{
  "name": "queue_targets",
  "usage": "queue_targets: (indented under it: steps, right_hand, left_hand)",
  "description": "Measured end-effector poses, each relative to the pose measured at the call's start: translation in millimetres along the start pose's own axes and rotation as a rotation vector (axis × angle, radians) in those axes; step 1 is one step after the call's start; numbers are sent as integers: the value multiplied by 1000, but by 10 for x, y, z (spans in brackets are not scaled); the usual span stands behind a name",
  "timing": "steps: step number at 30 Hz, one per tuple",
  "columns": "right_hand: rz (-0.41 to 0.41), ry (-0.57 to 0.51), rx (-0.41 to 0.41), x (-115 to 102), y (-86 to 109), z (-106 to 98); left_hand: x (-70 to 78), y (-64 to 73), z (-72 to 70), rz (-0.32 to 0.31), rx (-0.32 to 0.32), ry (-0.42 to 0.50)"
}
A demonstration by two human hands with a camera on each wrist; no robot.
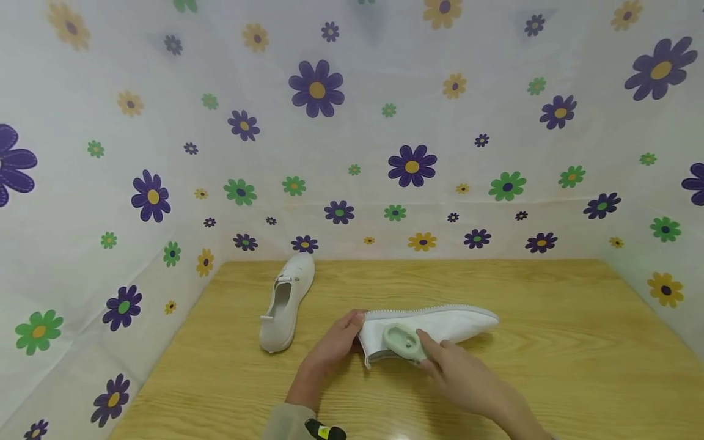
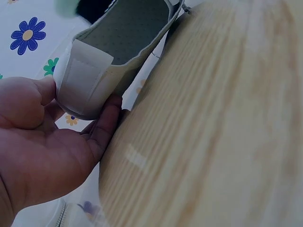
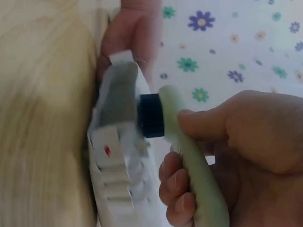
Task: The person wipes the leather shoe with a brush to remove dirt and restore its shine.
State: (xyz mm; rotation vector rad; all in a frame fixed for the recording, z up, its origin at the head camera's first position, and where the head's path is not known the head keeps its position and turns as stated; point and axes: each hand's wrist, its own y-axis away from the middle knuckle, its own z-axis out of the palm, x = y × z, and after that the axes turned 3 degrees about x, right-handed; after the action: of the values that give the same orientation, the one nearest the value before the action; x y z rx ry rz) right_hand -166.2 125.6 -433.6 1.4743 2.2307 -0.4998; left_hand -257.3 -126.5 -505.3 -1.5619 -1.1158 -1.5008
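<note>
A white slip-on shoe lies on its side, its sole edge facing away and its toe to the right. My left hand grips it by the heel, the thumb on one side and fingers on the other in the left wrist view. In my right hand is a pale green brush, held by its handle. The brush's dark bristles are against the upper near the shoe opening in the right wrist view. My right thumb presses along the brush back while the fingers curl round the handle.
A second white shoe stands upright on the wooden table, left of my hands, toe toward the back. A white flower-print sheet encloses the table at the back and both sides.
</note>
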Motion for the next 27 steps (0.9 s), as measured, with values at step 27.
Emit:
queue_targets:
  steps: [27]
  right_hand:
    - [7,50,69,18,-15,82]
  left_hand:
    - [15,20,8,2,10,-23]
